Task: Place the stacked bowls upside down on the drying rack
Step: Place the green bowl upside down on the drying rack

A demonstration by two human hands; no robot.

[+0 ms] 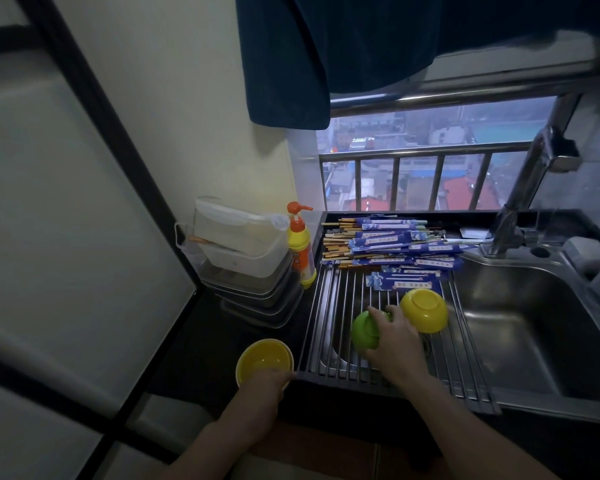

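Observation:
A metal roll-up drying rack (329, 327) lies over the left part of the sink. One yellow bowl (425, 311) rests upside down on it. My right hand (397, 344) grips a green bowl (362, 332), turned upside down and tilted, just left of that yellow bowl and low over the rack bars. My left hand (269, 381) holds the near rim of an upright yellow bowl (264, 360) on the dark counter left of the rack. I cannot tell whether more bowls are nested under it.
Wrapped chopsticks (395, 245) are piled across the rack's far end. A yellow dish-soap bottle (300, 245) and stacked plastic containers (246, 258) stand at the back left. The steel sink basin (520, 327) and faucet (523, 192) are on the right.

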